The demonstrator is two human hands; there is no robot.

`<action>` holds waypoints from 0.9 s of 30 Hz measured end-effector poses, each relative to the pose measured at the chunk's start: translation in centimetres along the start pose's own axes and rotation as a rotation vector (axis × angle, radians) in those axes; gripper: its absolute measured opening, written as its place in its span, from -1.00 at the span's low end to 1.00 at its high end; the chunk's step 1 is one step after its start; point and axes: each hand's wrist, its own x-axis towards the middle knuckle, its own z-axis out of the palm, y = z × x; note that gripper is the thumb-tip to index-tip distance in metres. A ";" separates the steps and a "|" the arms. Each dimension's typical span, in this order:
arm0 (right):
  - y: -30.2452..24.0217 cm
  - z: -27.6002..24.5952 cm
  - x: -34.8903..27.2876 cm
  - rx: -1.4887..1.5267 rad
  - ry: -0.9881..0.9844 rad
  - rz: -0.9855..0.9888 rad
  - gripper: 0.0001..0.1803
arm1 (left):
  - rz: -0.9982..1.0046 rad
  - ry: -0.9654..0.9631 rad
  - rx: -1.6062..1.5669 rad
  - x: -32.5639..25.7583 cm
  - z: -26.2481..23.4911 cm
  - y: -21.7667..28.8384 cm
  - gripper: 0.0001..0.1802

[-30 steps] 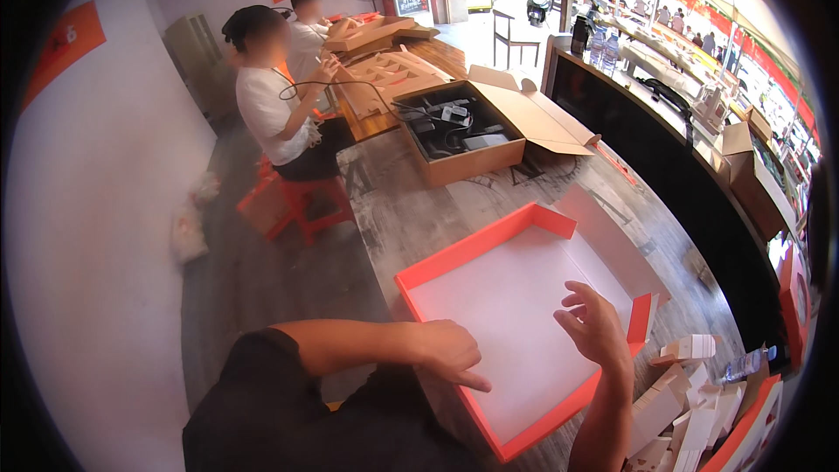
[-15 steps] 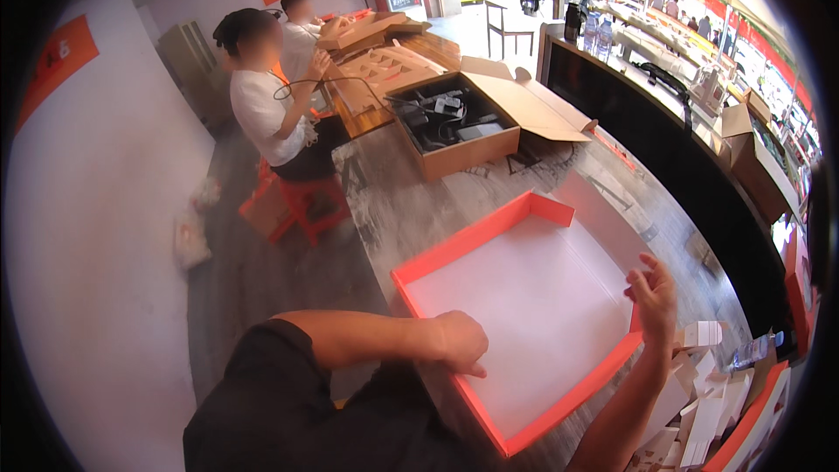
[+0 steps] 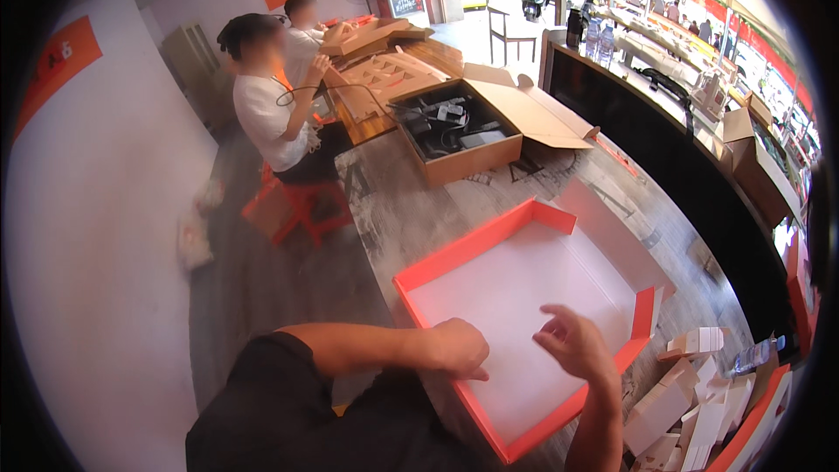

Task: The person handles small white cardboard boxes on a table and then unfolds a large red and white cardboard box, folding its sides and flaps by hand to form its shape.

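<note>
A: Where is the workpiece located?

B: The bench [image 3: 384, 210] is used as the support. A shallow paperboard box [image 3: 468, 246] is laid on it, within reach of both hands. Three red walls [image 3: 551, 420] are raised; at the far right, the side panel [image 3: 612, 240] is slanted outward.

A: What handling is to be expected?

B: Low weight is to be assumed, as no contents are seen. Stiffness is expected along the folded walls; sagging is likely across the broad white base [image 3: 516, 306] if only one edge is lifted. The smooth faces may be found slightly slippery. Dents and stray creases are judged a greater risk than breakage.

A: Where should hold be taken?

B: Two opposite walls should be gripped close to the corners, where the board is probably braced by its folds. Lifting by the side panel should be avoided.

A: How are the hands set?

B: The left hand [image 3: 457, 348] is placed at the near-left wall; the right hand [image 3: 577, 348] is raised over the base. The red corner tabs [image 3: 643, 313] are left untouched. The left fingers are curled narrow; whether board is pinched cannot be told. The right fingers are parted, with nothing seen between them.
</note>
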 end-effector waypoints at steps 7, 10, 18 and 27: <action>1.3 2.4 -1.4 -0.166 -0.131 -0.044 -0.43 | -0.009 0.014 -0.012 0.2 0.6 0.1 -0.34; 1.3 2.3 -1.7 -0.183 -0.119 -0.059 -0.42 | -0.012 -0.037 0.022 0.1 0.3 0.1 -0.32; 1.0 2.3 -2.4 -0.237 -0.168 -0.087 -0.42 | -0.084 -0.154 -0.004 0.5 -0.7 0.6 -0.37; 1.4 3.2 -2.5 -0.237 -0.181 -0.118 -0.42 | -0.089 -0.120 0.011 0.5 -0.1 0.4 -0.46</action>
